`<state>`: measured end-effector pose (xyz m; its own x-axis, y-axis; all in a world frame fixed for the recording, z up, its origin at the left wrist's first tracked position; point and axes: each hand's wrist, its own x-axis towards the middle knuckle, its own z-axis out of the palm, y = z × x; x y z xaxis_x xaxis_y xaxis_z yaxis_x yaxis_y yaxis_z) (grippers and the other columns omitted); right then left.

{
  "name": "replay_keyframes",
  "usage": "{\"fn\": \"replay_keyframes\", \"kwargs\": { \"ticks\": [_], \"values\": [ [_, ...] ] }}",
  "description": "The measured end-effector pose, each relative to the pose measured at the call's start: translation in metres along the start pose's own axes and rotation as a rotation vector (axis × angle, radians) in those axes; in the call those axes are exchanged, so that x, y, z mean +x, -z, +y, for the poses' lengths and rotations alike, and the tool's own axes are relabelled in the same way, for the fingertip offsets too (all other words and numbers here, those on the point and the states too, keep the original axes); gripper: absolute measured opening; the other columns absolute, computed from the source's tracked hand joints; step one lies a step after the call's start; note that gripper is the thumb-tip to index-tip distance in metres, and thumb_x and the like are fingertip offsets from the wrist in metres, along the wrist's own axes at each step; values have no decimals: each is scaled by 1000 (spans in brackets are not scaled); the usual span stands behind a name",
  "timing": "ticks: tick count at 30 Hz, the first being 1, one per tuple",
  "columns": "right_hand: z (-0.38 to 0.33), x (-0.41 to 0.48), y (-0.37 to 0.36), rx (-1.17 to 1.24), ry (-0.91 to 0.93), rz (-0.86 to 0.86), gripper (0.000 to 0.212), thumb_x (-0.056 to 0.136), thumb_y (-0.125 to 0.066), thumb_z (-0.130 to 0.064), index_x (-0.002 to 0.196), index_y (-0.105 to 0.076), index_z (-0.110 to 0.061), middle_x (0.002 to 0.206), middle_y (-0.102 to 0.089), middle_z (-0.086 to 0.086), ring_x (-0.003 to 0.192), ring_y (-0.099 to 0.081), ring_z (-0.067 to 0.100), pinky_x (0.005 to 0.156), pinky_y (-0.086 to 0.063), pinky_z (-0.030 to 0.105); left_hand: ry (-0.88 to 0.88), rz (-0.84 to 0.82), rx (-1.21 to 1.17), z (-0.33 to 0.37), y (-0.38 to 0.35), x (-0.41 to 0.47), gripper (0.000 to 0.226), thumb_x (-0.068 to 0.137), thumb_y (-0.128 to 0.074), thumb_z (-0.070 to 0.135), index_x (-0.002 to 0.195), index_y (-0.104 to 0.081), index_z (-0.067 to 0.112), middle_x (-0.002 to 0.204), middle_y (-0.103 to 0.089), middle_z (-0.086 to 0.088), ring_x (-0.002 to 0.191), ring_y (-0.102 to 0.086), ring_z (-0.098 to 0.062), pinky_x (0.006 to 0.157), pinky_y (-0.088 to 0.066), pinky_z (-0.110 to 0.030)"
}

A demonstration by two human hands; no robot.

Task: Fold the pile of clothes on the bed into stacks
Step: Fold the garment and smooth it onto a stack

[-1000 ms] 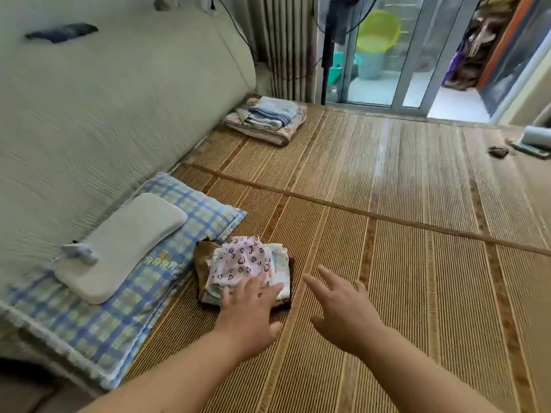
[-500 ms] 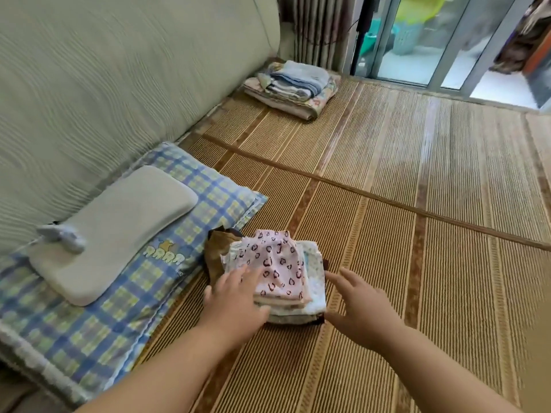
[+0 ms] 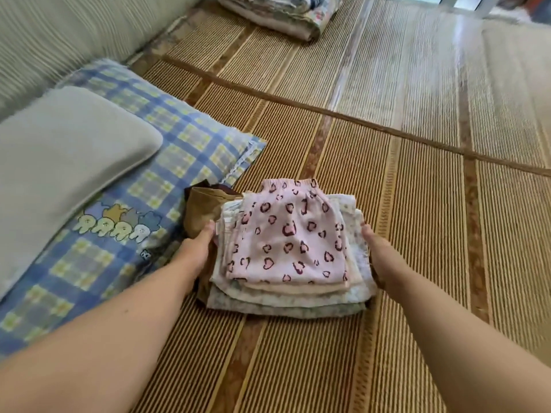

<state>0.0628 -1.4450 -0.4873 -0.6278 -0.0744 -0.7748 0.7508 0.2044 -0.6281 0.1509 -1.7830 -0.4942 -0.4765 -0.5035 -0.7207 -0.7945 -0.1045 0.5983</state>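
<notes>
A stack of folded clothes (image 3: 286, 242) sits on the woven bamboo mat (image 3: 417, 222), topped by a pink piece with dark heart prints. Pale floral pieces lie under it and a brown garment (image 3: 201, 208) sticks out at its left. My left hand (image 3: 198, 248) grips the stack's left side, fingers tucked under the layers. My right hand (image 3: 372, 248) holds the right side, its fingers hidden beneath the cloth. A second folded stack (image 3: 277, 13) lies at the far end of the mat.
A blue and yellow plaid pillow (image 3: 119, 234) with a grey cushion (image 3: 59, 162) on it lies just left of the stack. A striped beige backrest (image 3: 74, 34) runs along the left. Bare mat stretches to the right and toward me.
Both hands have closed in on the stack's two sides and taken hold of it. The view has moved closer and lower over the stack.
</notes>
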Motion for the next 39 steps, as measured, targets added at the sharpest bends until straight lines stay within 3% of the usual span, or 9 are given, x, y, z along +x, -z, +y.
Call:
{"fn": "replay_keyframes", "kwargs": {
  "ticks": [3,6,10,13,19,25,27,33,39],
  "values": [
    [-6,-13,-18,98,2,-160,68,83,-46,-71,126,-55,-20,118,-67,16,101,-67,39,85,-53,56,29,-135,-151,3,-2,-9,112,44,-57,94,126,-62,18,126,-64,-11,112,-61,-33,102,-44,-49],
    [-6,-15,-26,91,8,-277,71,82,-41,-74,128,-54,-23,115,-68,18,99,-67,40,81,-56,50,-21,-338,-200,15,-4,-33,83,58,-54,85,111,-70,22,108,-72,-12,101,-66,-30,95,-49,-45],
    [-14,-25,-30,68,17,-340,79,71,-52,-76,131,-50,-26,118,-67,18,101,-66,41,87,-53,53,-92,-377,-176,19,-6,-47,103,21,-75,83,100,-72,17,99,-74,-12,91,-71,-29,87,-53,-44],
    [-20,-40,-39,27,97,-371,63,78,-59,-61,125,-54,-19,113,-69,16,100,-67,37,88,-54,50,-131,-377,-100,23,-14,-62,108,26,-75,83,108,-69,13,101,-73,-10,101,-66,-30,96,-48,-44],
    [-15,-72,-50,-44,272,-203,43,79,-75,-20,118,-62,-8,102,-73,11,91,-71,28,84,-56,45,-137,-387,-42,32,-32,-101,78,30,-83,68,90,-69,20,90,-73,-5,92,-67,-25,89,-52,-37],
    [7,-131,6,87,283,-70,48,75,-77,-13,120,-61,-9,104,-72,12,93,-71,30,83,-57,47,-196,-513,54,44,-61,-170,23,78,-74,37,91,-65,20,81,-69,2,76,-65,-12,60,-47,-23],
    [15,-157,38,121,289,-18,48,75,-78,-14,120,-61,-9,104,-73,12,93,-71,29,84,-57,47,-207,-590,89,51,-78,-202,25,77,-74,37,93,-65,20,83,-72,0,80,-67,-16,70,-51,-28],
    [61,-244,161,217,212,199,89,52,-92,-39,127,-52,-14,110,-71,9,96,-70,28,86,-56,48,-207,-982,333,53,-162,-307,86,54,-76,73,117,-65,16,110,-73,-4,106,-67,-25,99,-48,-46],
    [116,-318,291,239,182,366,67,62,-88,-27,118,-53,-16,102,-72,5,88,-72,21,77,-58,36,-209,-1084,430,18,-278,-409,65,56,-84,48,108,-70,11,97,-76,-6,93,-72,-25,95,-52,-44]
  ]
}}
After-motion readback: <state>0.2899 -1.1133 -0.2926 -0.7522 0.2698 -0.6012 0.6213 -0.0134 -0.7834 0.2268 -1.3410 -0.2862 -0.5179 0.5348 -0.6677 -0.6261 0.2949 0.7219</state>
